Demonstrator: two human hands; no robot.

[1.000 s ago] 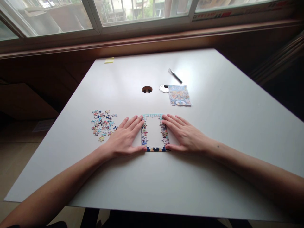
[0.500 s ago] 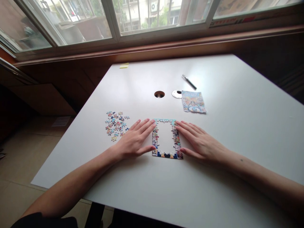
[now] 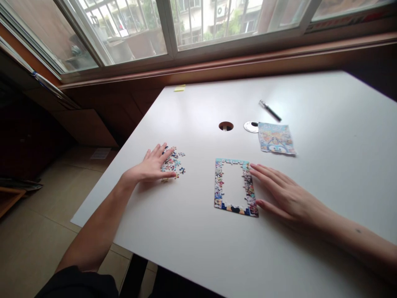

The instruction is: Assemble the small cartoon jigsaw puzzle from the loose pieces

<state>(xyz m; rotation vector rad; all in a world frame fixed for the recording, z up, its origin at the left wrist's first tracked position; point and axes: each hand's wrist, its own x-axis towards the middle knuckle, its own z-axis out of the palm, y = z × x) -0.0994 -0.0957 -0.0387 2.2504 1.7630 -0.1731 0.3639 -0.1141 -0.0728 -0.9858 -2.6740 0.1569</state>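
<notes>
A rectangular ring of joined jigsaw border pieces (image 3: pixel 218 182) lies flat on the white table, with bare tabletop inside it. My right hand (image 3: pixel 283 194) rests with fingers stretched along the ring's right side, the fingertips at its edge. Over to the left, my left hand (image 3: pixel 151 165) is spread flat at the left side of a pile of loose jigsaw pieces (image 3: pixel 174 162), covering some of them. Nothing shows gripped in either hand.
Behind the ring lies a creased picture sheet (image 3: pixel 277 138), overlapping a round silver cover (image 3: pixel 250 126). A pen (image 3: pixel 270 111) sits beyond it. The table (image 3: pixel 198 240) has a round cable hole (image 3: pixel 226 126) and a yellow sticker (image 3: pixel 179 88) near its far edge.
My left hand has left the ring's left side and moved left to the loose pieces. My right hand stays beside the ring. The whole view has swung left.
</notes>
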